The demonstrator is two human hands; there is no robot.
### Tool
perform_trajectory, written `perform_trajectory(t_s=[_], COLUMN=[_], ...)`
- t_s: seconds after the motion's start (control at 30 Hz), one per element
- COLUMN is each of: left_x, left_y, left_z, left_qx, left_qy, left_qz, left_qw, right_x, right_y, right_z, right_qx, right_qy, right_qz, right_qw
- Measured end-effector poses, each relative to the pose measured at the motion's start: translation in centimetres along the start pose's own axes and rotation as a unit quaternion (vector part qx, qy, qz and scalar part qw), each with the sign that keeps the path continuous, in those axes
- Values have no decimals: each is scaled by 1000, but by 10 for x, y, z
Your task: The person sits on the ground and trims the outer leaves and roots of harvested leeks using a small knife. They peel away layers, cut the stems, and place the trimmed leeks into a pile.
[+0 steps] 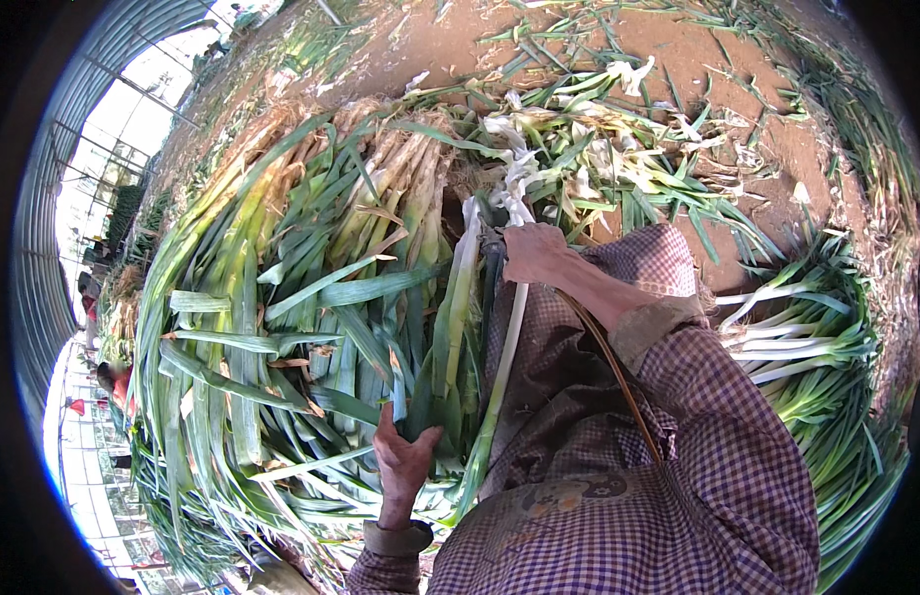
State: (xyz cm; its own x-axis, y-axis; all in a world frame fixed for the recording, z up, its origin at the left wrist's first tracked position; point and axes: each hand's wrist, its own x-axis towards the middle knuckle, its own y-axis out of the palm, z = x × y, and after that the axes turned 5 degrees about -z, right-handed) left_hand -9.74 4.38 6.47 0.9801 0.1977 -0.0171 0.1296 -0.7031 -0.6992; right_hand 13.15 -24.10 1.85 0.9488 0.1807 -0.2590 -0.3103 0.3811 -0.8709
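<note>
My right hand (533, 251) is closed around the white stem of a long green onion (513, 327), whose leaves hang down beside my lap. White peeled skin (513, 178) bunches just above that hand. My left hand (405, 455) is over the leaves of the pile, thumb and index finger apart; whether it touches a leaf I cannot tell. Another pale onion stalk (461, 275) lies between the pile and my knee. Untrimmed green onions with dry roots form a large pile (311, 297) on the left.
Stripped skins and leaves (608, 149) lie heaped on the brown ground (772, 163) in front. Clean white-stemmed onions (787, 346) are stacked at my right. A brown strap or hose (616, 368) crosses my lap. Other people (119, 383) are at the far left, under a curved roof.
</note>
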Motion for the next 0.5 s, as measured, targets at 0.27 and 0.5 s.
perform_trajectory(t_s=[0.27, 0.5], left_x=[0, 6], left_y=[1, -14], left_z=[12, 20], left_qx=[-36, -82], left_qy=[-28, -73], left_qz=[-3, -7], left_qw=[999, 994], right_x=[13, -59], right_y=[18, 20], right_z=[-12, -17], right_qx=[11, 30], right_qy=[11, -115], right_qz=[-19, -62], right_qw=[1000, 991])
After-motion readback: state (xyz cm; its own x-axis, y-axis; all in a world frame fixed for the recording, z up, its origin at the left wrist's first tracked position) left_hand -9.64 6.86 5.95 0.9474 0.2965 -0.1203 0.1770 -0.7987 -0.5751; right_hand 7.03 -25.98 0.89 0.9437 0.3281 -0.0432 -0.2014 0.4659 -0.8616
